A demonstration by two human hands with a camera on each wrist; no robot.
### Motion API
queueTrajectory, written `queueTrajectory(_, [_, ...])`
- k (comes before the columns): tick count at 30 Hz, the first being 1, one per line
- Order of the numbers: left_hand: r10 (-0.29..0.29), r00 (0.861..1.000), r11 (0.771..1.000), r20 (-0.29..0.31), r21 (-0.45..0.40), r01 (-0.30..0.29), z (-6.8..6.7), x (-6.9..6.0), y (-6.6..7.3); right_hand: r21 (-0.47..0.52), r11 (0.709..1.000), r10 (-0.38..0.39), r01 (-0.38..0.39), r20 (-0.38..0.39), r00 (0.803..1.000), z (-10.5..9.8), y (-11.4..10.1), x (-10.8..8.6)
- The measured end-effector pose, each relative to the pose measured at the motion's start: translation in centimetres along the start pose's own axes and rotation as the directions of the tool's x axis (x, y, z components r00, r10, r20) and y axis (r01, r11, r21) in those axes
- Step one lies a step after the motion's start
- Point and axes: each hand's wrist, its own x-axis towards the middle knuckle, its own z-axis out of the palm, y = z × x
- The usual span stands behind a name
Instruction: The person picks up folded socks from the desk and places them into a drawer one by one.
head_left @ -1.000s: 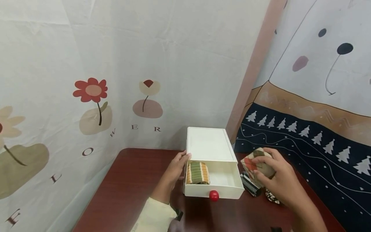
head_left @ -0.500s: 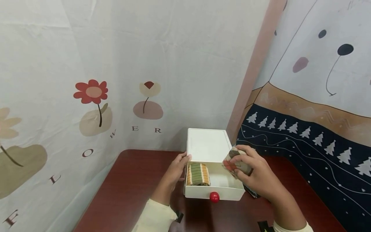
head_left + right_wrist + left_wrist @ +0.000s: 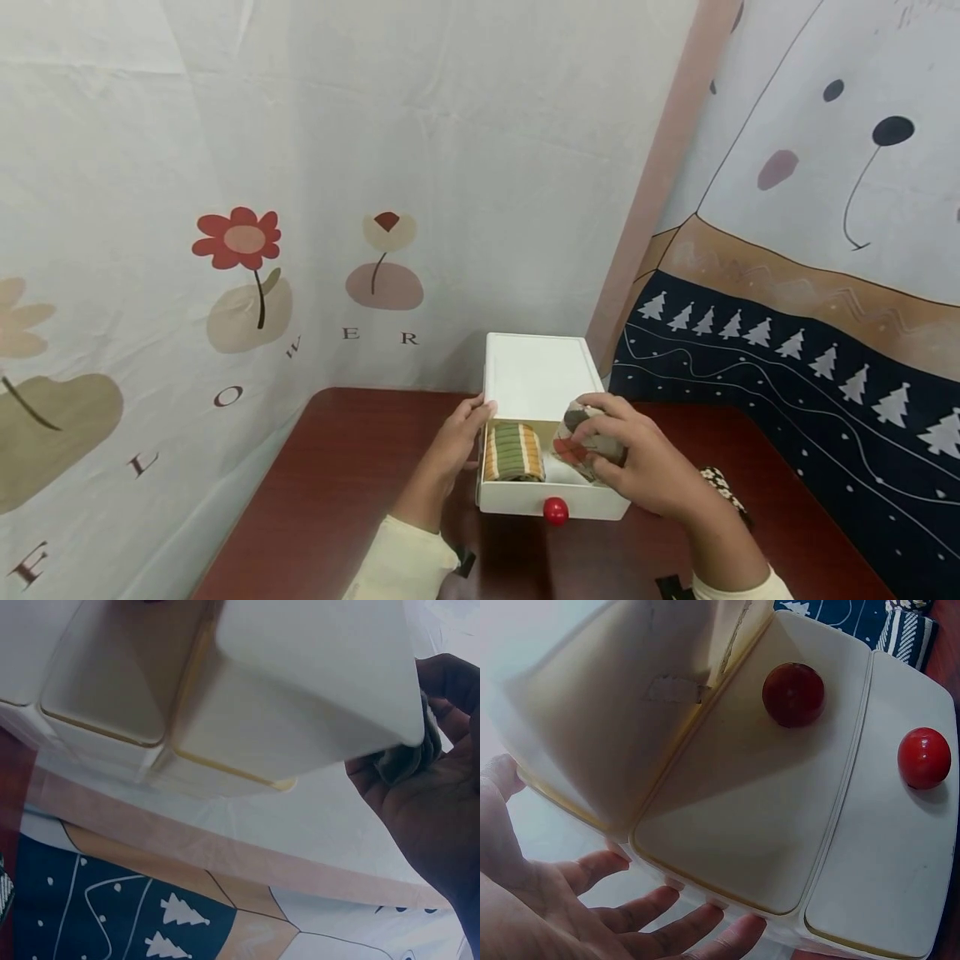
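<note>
A white drawer unit [image 3: 536, 375] has its top drawer [image 3: 513, 500] pulled out, with a red knob [image 3: 555, 511] on the front. Inside, at the left, lies a folded green-and-orange striped cloth [image 3: 512, 452]. My right hand [image 3: 645, 454] grips a folded cream cloth with red and dark patches [image 3: 567, 448] inside the drawer's right half; in the right wrist view only a greyish bit of the cloth [image 3: 409, 759] shows. My left hand [image 3: 453, 437] rests against the unit's left side. Its fingers [image 3: 656, 904] lie extended along that wall in the left wrist view.
On the dark red table [image 3: 360, 467], a black-and-white patterned bundle [image 3: 723, 492] lies right of the unit, partly behind my right forearm. Two lower drawers with red knobs [image 3: 793, 694] are closed. A printed cloth wall [image 3: 450, 167] stands behind.
My right hand has carried the cream patterned cloth leftward from beside the unit and down into the open drawer. My left hand and the striped cloth have stayed in place.
</note>
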Motion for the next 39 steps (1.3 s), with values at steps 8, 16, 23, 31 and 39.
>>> queueTrajectory(8, [-0.003,1.000,1.000,0.008,0.004,0.003,0.1,-0.1,-0.1,0.097,0.993,0.039,-0.061,0.213,0.976,0.5,0.4,0.2])
queueTrajectory(16, [-0.005,1.000,1.000,0.005,0.007,0.005,0.2,-0.1,-0.2,0.085,0.993,0.049,-0.077,0.294,0.955,0.7,0.8,0.8])
queueTrajectory(23, [-0.003,1.000,1.000,-0.009,0.007,0.003,0.1,0.0,-0.1,0.081,0.994,0.052,-0.079,0.300,0.953,0.9,0.7,1.5])
queueTrajectory(31, [-0.005,1.000,1.000,-0.020,0.015,0.005,0.1,-0.1,-0.1,0.019,0.996,0.085,-0.092,0.242,0.967,0.0,0.0,1.0])
queueTrajectory(39, [0.003,1.000,1.000,-0.009,0.009,-0.003,0.0,0.0,-0.2,-0.064,0.991,0.125,-0.117,0.148,0.981,-1.1,-1.2,0.1])
